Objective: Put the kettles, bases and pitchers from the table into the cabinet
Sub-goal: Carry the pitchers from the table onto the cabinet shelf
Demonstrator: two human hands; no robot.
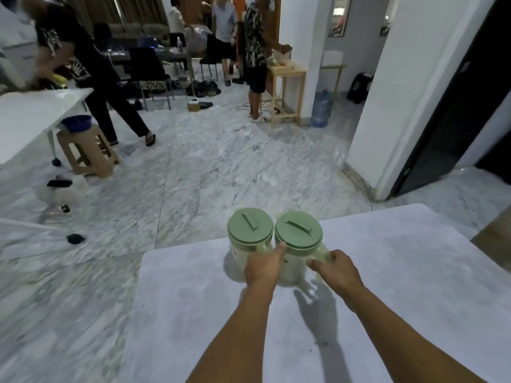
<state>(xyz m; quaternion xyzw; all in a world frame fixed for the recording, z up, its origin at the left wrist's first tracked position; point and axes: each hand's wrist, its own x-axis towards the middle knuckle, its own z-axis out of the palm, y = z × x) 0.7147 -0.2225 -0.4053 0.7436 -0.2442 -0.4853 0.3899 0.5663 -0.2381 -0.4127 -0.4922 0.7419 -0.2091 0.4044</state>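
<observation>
two pitchers side by side, touching, at the table's point(387, 286) far edge: left pitcher point(249, 230), right pitcher point(298, 236)

**No legible text showing**

Nothing readable is showing anywhere in the head view. A small dark mark is sitting on the side of the right pitcher point(293, 268), beside the left hand point(264, 268), but it is coming through too blurred and too small to make out as words or a brand.

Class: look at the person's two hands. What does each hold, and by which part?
Left hand grips the left pitcher by its handle; right hand grips the right pitcher by its handle.
</observation>
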